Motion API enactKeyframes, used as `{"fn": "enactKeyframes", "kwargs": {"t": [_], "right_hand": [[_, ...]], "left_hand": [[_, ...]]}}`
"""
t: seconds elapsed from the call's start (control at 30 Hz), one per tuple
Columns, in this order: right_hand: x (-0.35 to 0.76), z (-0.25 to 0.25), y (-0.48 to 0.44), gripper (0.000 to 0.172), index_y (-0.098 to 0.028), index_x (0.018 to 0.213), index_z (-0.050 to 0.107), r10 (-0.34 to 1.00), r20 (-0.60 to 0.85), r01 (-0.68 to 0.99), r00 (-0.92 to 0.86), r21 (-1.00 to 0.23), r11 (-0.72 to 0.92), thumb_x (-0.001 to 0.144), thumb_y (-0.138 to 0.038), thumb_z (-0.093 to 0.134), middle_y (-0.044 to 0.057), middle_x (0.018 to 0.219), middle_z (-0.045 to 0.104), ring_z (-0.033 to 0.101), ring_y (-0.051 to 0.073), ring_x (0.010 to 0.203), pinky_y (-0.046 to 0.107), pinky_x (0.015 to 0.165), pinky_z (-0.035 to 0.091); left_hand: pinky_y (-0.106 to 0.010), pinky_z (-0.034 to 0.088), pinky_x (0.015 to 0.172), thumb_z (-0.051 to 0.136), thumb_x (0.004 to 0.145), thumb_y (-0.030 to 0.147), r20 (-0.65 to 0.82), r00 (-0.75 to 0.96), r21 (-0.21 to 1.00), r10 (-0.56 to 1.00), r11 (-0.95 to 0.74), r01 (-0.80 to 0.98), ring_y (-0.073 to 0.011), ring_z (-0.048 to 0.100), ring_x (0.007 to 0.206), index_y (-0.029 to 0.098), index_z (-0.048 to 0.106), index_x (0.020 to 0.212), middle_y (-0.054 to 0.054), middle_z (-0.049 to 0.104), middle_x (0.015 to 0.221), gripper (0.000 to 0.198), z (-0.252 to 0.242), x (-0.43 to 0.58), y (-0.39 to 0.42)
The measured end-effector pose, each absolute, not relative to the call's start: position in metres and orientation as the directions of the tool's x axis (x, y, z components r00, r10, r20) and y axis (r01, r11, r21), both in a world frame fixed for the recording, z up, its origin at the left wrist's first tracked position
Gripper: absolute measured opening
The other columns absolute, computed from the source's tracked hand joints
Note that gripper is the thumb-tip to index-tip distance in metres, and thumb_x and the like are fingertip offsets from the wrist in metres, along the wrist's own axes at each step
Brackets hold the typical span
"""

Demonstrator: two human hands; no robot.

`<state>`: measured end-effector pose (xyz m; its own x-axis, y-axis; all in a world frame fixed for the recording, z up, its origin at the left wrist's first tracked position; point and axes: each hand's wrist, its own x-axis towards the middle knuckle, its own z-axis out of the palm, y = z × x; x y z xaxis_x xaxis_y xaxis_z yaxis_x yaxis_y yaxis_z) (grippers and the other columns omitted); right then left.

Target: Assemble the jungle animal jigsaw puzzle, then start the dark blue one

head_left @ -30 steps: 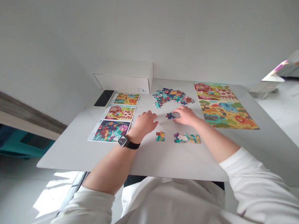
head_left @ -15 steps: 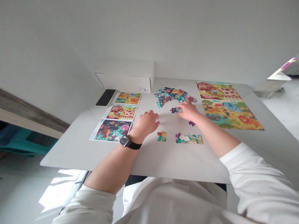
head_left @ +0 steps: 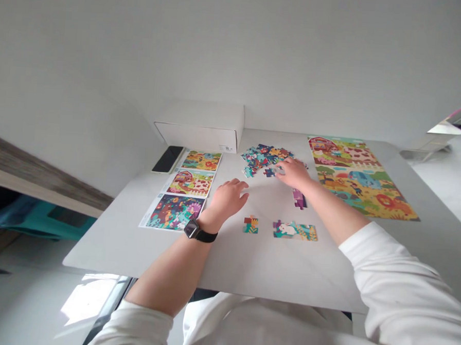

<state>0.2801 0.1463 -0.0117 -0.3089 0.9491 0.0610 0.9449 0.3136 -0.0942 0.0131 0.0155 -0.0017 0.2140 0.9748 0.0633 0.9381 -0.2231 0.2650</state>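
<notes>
My right hand [head_left: 293,172] is at the front right of a heap of jigsaw pieces [head_left: 265,155]. Its thumb and fingers are drawn together on a small puzzle piece, mostly hidden by the fingertips. Just left of them lies a dark blue piece [head_left: 269,172]. Under the right forearm's edge is a purple piece [head_left: 299,198], partly covered. My left hand [head_left: 229,197], with a black watch on its wrist, hovers or rests over the table, fingers loosely apart and holding nothing. Nearer me lie a joined strip with a white animal [head_left: 288,229] and a small orange-and-teal section [head_left: 251,225].
Left of my left hand is a sheet with three pictures [head_left: 190,183], with a phone [head_left: 168,159] behind it. A white box [head_left: 201,137] stands against the wall. Two finished-looking animal pictures [head_left: 359,189] lie at the right of the white table [head_left: 210,266].
My right hand has moved slightly away from me, toward the heap, and the dark blue piece sits closer to it. More of the purple piece shows. My left hand has hardly moved.
</notes>
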Motion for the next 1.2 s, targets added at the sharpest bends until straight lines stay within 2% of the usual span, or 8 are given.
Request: {"fn": "enactKeyframes", "kwargs": {"t": [0.13, 0.27, 0.6, 0.77, 1.0, 1.2], "right_hand": [[0.307, -0.004, 0.161, 0.038, -0.025, 0.138, 0.076, 0.96, 0.09, 0.952, -0.266, -0.13, 0.277, 0.104, -0.035, 0.064, 0.016, 0.14, 0.072, 0.066, 0.037, 0.132, 0.049, 0.112, 0.052], [0.334, 0.003, 0.181, 0.037, -0.022, 0.135, 0.078, 0.97, 0.088, 0.959, -0.227, -0.154, 0.239, 0.103, -0.034, 0.063, 0.018, 0.131, 0.074, 0.07, 0.036, 0.124, 0.045, 0.108, 0.055], [0.337, -0.001, 0.212, 0.043, -0.022, 0.145, 0.074, 0.972, 0.029, 0.959, -0.232, -0.162, 0.234, 0.105, -0.034, 0.064, 0.017, 0.142, 0.071, 0.067, 0.035, 0.132, 0.044, 0.113, 0.053], [0.327, -0.001, 0.23, 0.043, -0.021, 0.146, 0.072, 0.964, 0.027, 0.951, -0.266, -0.156, 0.266, 0.107, -0.034, 0.06, 0.017, 0.145, 0.07, 0.066, 0.034, 0.133, 0.046, 0.115, 0.052], [0.305, -0.002, 0.246, 0.038, -0.025, 0.138, 0.077, 0.958, -0.001, 0.946, -0.288, -0.154, 0.284, 0.105, -0.028, 0.057, 0.015, 0.145, 0.07, 0.065, 0.034, 0.133, 0.046, 0.111, 0.055], [0.308, -0.011, 0.249, 0.034, -0.029, 0.13, 0.082, 0.95, 0.006, 0.934, -0.312, -0.182, 0.308, 0.103, -0.029, 0.062, 0.011, 0.138, 0.075, 0.068, 0.032, 0.128, 0.042, 0.108, 0.056]], "left_hand": [[-0.038, 0.057, 0.107, 0.061, 0.106, 0.03, 0.094, 0.221, 0.305, 0.971, -0.239, 0.922, -0.027, 0.073, 0.12, 0.024, 0.075, 0.135, -0.01, 0.074, 0.134, 0.033, 0.006, 0.013, 0.036], [-0.04, 0.056, 0.111, 0.062, 0.105, 0.03, 0.099, 0.256, 0.234, 0.962, -0.273, 0.933, -0.0294, 0.07, 0.126, 0.023, 0.072, 0.14, -0.011, 0.072, 0.138, 0.037, 0.013, 0.022, 0.07], [-0.045, 0.055, 0.107, 0.059, 0.106, 0.039, 0.004, 0.258, 0.08, 0.966, -0.258, 0.963, -0.0347, 0.064, 0.131, 0.025, 0.067, 0.144, -0.016, 0.065, 0.145, 0.041, 0.006, 0.066, 0.159], [-0.047, 0.055, 0.105, 0.058, 0.107, 0.044, 0.001, 0.233, 0.052, 0.972, -0.233, 0.971, -0.0377, 0.061, 0.135, 0.022, 0.066, 0.147, -0.018, 0.064, 0.148, 0.047, 0.006, 0.076, 0.188], [-0.046, 0.052, 0.112, 0.064, 0.102, 0.042, 0.006, 0.371, 0.052, 0.929, -0.371, 0.927, -0.0346, 0.059, 0.136, 0.027, 0.073, 0.143, -0.013, 0.067, 0.145, 0.044, 0.007, 0.093, 0.229], [-0.042, 0.052, 0.108, 0.055, 0.106, 0.034, 0.031, 0.384, 0.051, 0.923, -0.386, 0.921, -0.0312, 0.063, 0.129, 0.023, 0.083, 0.118, -0.013, 0.072, 0.134, 0.032, 0.006, 0.098, 0.243]]}}
